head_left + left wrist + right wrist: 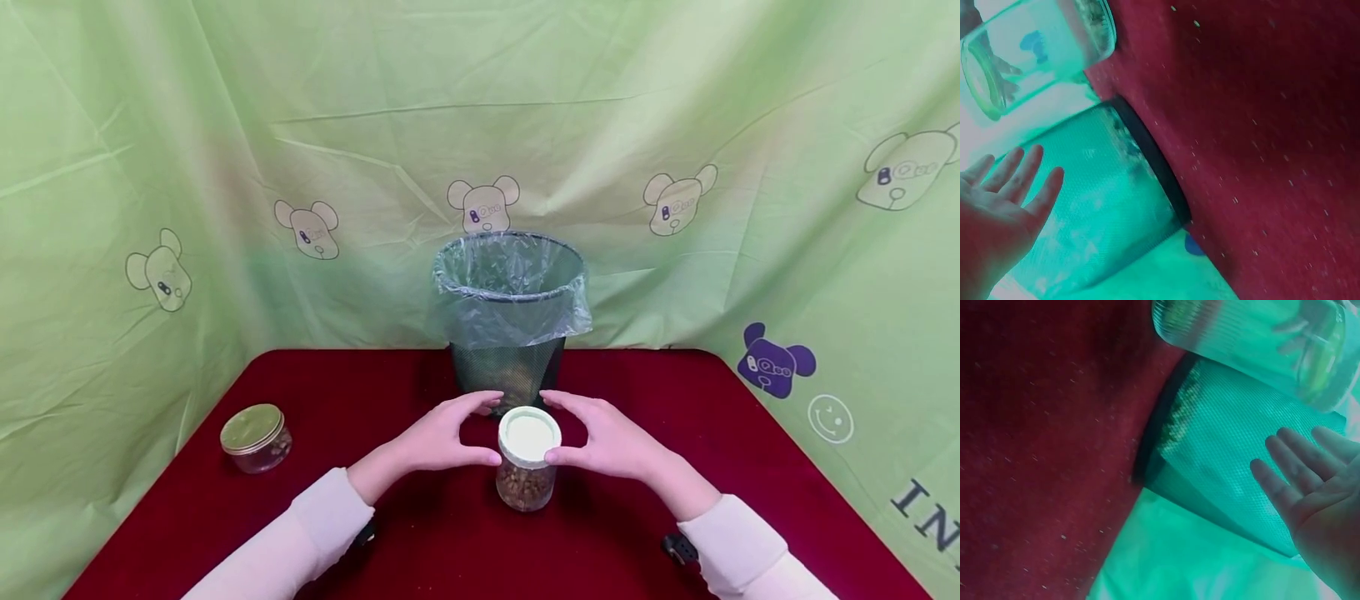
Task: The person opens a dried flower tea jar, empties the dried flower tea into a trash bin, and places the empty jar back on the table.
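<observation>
A clear jar with a pale lid stands on the red cloth in the middle of the head view, brown bits showing inside. To its left is my left hand, fingers and thumb spread in a wide curve with a gap to the jar. My right hand mirrors it on the other side, its thumb tip overlapping the lid's edge in the head view. Both wrist views show fingers extended and apart, with the jar beyond them. Neither hand grips anything.
Behind the jar stands a mesh bin lined with a clear plastic bag. A low jar with a gold lid sits at the left of the red table. Green printed cloth surrounds the back and sides.
</observation>
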